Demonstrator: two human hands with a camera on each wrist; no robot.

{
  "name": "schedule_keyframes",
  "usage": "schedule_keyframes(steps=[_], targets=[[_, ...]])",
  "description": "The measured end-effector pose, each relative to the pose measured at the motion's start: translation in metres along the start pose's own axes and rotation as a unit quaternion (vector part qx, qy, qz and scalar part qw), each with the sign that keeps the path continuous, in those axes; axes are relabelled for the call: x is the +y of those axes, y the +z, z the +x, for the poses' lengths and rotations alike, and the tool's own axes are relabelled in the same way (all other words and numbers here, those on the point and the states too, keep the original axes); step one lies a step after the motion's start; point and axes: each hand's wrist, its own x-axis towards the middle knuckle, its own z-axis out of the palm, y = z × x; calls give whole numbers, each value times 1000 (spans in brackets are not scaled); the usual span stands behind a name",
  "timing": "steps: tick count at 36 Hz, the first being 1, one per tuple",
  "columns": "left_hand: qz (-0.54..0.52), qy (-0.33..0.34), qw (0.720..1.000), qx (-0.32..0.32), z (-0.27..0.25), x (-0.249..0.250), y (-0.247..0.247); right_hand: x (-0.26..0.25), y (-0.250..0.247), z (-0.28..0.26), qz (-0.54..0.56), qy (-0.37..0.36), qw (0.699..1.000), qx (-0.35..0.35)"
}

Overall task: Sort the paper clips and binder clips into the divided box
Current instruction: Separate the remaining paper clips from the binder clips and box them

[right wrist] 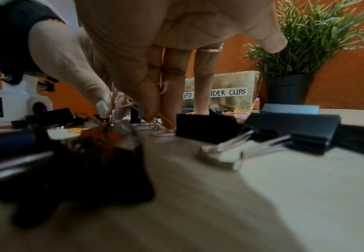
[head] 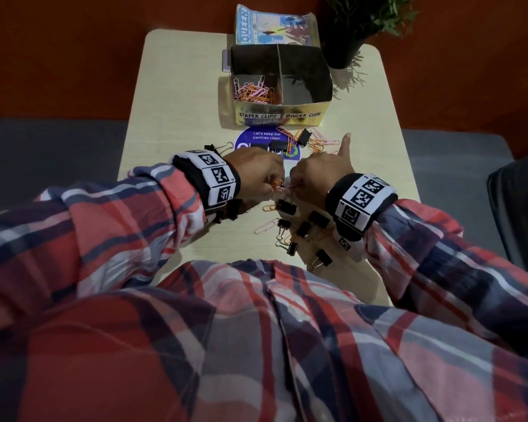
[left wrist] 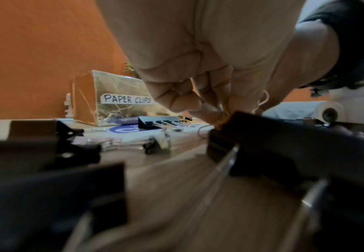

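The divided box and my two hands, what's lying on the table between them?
In the head view: a round blue sticker, loose paper clips and two black binder clips lie between the divided box and both hands.

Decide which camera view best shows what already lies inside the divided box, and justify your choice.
The head view: it looks down into the divided box, showing pink and orange paper clips in the left compartment and nothing visible in the right. The left wrist view shows only its front wall with the PAPER CLIPS label; the right wrist view, the BINDER CLIPS end.
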Motion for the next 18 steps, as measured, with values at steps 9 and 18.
schedule_keyframes(steps=[9, 18], targets=[[-13, -2, 1000, -4, 1, -3, 3, 1, 1, 2, 3, -11, 1000, 9], [-87, -41, 995, -20, 1, -9, 4, 4, 0, 2, 7, -15, 1000, 14]])
